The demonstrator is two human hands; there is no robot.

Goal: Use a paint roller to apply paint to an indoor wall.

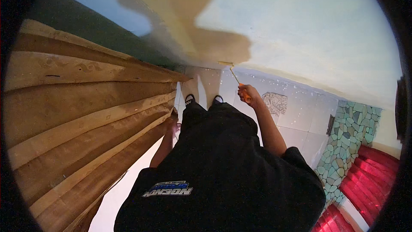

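My right hand (250, 95) is closed around the orange handle of a small paint roller (236, 75). The roller's yellowish sleeve lies against or just off the bottom of a pale painted wall (299, 22), close to the floor; exact contact cannot be told. At my left side, my left hand (175, 125) is at the edge of a brown patterned curtain (96, 100). Its fingers are partly hidden, so whether they grip the cloth is unclear. My shadow falls broadly over the wall and the corner.
Light floor tiles (293, 129) carry white paint spots along the wall. A crumpled patterned cloth (275, 103) lies right of my feet. Farther right are a strip of green stone paving (349, 132) and red fabric (367, 174). A dark green band (96, 22) runs above the curtain.
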